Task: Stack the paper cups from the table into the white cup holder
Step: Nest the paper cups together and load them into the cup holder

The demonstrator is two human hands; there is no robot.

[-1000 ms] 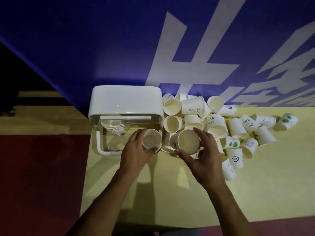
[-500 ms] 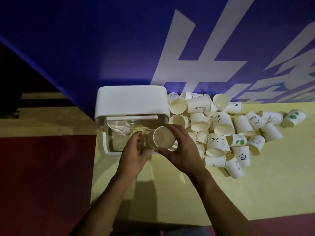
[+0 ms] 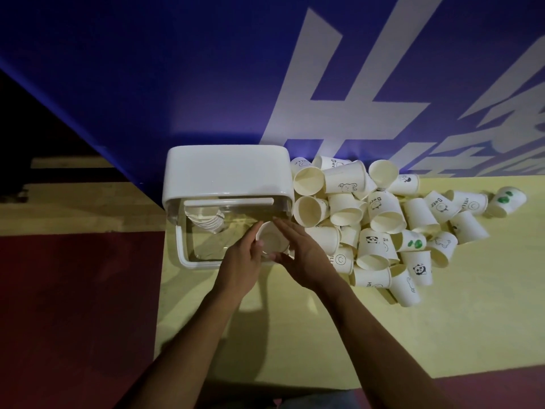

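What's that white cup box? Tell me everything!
The white cup holder looks like plastic: a rounded white top over a clear, white-framed bin. It stands at the yellow table's left end. A stack of cups sits inside, left. Loose cups crowd its right side. The left hand and right hand hold a paper cup at its front.

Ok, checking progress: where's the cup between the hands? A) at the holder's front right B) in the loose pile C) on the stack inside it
A: left hand and right hand hold the cup at the front right of the white cup holder, apart from the stack.
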